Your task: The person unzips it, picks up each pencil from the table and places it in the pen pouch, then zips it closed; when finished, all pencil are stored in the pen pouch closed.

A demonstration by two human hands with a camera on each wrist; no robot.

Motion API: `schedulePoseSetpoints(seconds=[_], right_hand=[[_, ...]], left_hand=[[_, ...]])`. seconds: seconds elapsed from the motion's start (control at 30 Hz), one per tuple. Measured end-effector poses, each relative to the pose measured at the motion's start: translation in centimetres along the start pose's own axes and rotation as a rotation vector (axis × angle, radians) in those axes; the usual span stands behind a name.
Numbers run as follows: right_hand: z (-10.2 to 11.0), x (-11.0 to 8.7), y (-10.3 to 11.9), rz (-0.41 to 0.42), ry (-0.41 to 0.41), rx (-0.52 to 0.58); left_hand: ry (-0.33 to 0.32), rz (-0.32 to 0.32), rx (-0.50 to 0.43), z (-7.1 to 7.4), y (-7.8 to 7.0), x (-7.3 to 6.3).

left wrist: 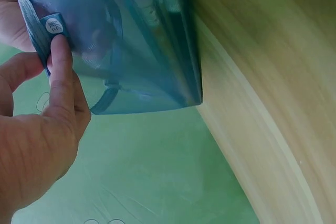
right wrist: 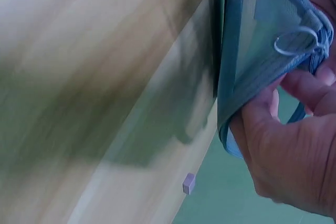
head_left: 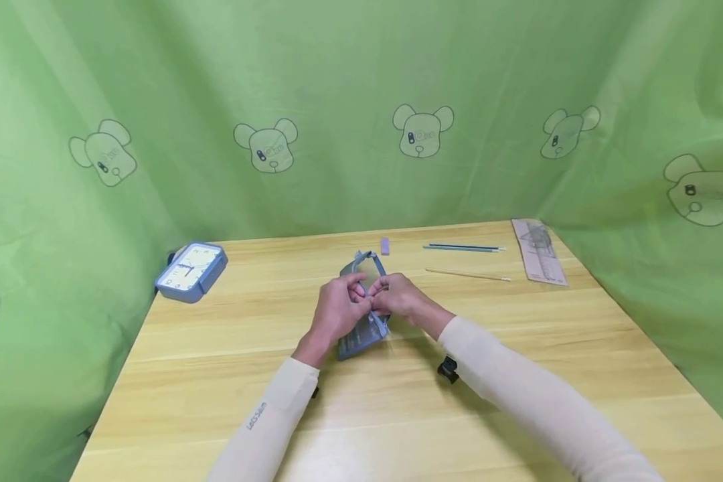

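A blue see-through mesh zipper pouch point(head_left: 354, 341) stands tilted over the middle of the table, its top partly open. My left hand point(head_left: 337, 308) pinches the pouch's zipper edge between thumb and fingers, beside a small round-labelled tab point(left wrist: 53, 25) in the left wrist view. On the opposite side, my right hand point(head_left: 401, 298) holds the zipper edge with curled fingers, close to the left fingertips. A ring-shaped zipper pull point(right wrist: 295, 42) hangs near the right fingers. Long thin items like pencils point(left wrist: 157, 30) show dimly through the mesh.
Behind the pouch lies a purple eraser point(head_left: 385, 246). Two blue pencils point(head_left: 462, 248) and a natural-wood pencil point(head_left: 466, 274) lie to the right, beside a packet of clear rulers point(head_left: 540, 253). A blue clock point(head_left: 191, 271) sits at the far left. Green curtains surround the table point(head_left: 217, 375).
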State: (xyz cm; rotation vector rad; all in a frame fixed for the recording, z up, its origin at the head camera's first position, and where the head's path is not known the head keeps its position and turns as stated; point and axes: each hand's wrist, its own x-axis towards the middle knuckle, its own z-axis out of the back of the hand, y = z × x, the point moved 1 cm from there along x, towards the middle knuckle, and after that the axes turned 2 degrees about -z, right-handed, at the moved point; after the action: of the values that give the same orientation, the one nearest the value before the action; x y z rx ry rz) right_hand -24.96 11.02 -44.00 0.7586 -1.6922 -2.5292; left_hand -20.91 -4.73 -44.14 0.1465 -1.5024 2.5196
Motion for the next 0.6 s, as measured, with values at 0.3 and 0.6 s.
schedulePoseSetpoints(seconds=[0.3,0.6], right_hand=[[0.7,0.0,0.0,0.053,0.048,-0.030],[9.3,-0.6,-2.5,0.246,-0.278,-0.355]], left_hand=[[0.015,0.006,0.000,0.4,0.2,0.1],[0.000,0.038,0.001,1.6,0.4,0.3]])
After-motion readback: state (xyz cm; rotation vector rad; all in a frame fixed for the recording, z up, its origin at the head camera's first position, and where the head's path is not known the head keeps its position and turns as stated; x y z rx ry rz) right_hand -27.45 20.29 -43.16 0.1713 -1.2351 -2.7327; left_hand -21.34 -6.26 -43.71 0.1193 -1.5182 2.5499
